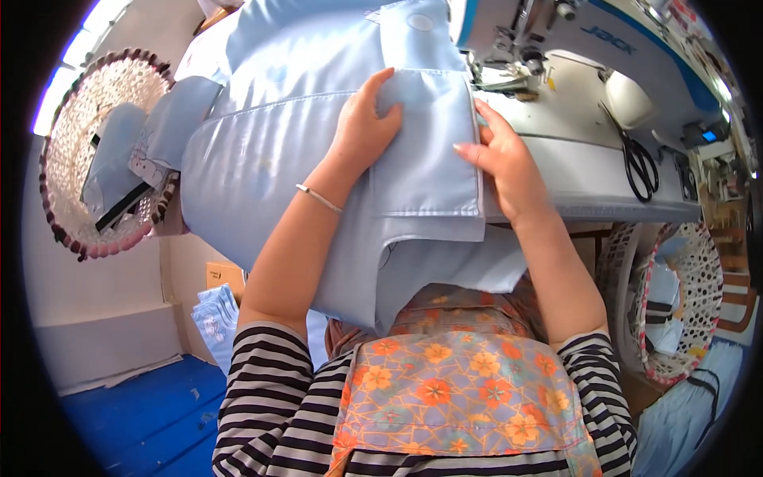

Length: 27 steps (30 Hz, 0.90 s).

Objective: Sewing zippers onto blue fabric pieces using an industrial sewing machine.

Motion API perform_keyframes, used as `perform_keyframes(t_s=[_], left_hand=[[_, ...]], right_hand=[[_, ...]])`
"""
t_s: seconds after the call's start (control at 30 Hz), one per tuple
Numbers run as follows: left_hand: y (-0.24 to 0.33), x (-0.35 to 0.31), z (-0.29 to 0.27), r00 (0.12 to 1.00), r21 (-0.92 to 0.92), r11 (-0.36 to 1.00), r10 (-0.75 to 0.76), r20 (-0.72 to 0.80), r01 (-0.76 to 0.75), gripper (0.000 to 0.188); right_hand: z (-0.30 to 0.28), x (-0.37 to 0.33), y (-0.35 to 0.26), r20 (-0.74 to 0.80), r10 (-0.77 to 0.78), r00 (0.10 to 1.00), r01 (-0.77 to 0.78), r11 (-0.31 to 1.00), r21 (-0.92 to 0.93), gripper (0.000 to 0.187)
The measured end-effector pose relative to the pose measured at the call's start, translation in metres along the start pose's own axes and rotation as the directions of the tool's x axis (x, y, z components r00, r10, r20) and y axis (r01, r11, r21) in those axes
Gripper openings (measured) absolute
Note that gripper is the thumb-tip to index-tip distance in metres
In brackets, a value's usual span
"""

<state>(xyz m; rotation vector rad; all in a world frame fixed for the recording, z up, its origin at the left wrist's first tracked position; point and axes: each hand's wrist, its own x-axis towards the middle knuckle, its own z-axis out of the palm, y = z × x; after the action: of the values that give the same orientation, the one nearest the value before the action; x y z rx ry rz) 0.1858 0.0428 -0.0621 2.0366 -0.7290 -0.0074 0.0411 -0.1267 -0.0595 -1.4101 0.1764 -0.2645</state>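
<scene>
A large piece of light-blue, satiny fabric (302, 151) with stitched seams spreads across the work surface and hangs down over my lap. My left hand (364, 123) lies on it beside a narrower panel, its thumb and forefinger spread apart. Along that panel's right edge is my right hand (505, 163), thumb on top and some fingers hidden by the edge, holding the fabric there. A white and blue sewing machine (620, 48) stands just beyond, its needle area (528, 63) close to the fabric's far right edge.
Black-handled scissors (640, 167) lie on the machine bed (580, 167) at the right. A woven basket (56, 183) holding blue pieces hangs at the left. Another basket (645, 318) with fabric stands low on the right. Folded blue cloth (214, 322) and a cardboard box (225, 275) sit lower left.
</scene>
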Motion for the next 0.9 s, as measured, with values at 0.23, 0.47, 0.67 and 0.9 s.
perform_keyframes(t_s=[0.23, 0.47, 0.67, 0.9], left_hand=[[0.011, -0.007, 0.002, 0.998, 0.052, 0.997, 0.063, 0.021, -0.064, 0.052], [0.012, -0.007, 0.0, 0.998, 0.055, 0.997, 0.053, 0.021, -0.054, 0.049], [0.005, -0.008, 0.008, 0.949, 0.202, 0.938, 0.303, -0.081, -0.282, 0.05], [0.009, -0.013, 0.015, 0.843, 0.436, 0.77, 0.535, -0.044, -0.466, 0.053]], right_hand=[[-0.005, 0.008, -0.006, 0.248, 0.268, 0.931, -0.364, 0.725, 0.584, 0.042], [-0.008, 0.001, -0.001, 0.3, 0.208, 0.931, -0.354, 0.716, 0.602, 0.038], [-0.006, 0.008, 0.015, 0.408, 0.068, 0.911, -0.393, 0.448, 0.803, 0.039], [0.001, 0.013, 0.013, 0.573, -0.154, 0.805, -0.49, 0.372, 0.788, 0.039]])
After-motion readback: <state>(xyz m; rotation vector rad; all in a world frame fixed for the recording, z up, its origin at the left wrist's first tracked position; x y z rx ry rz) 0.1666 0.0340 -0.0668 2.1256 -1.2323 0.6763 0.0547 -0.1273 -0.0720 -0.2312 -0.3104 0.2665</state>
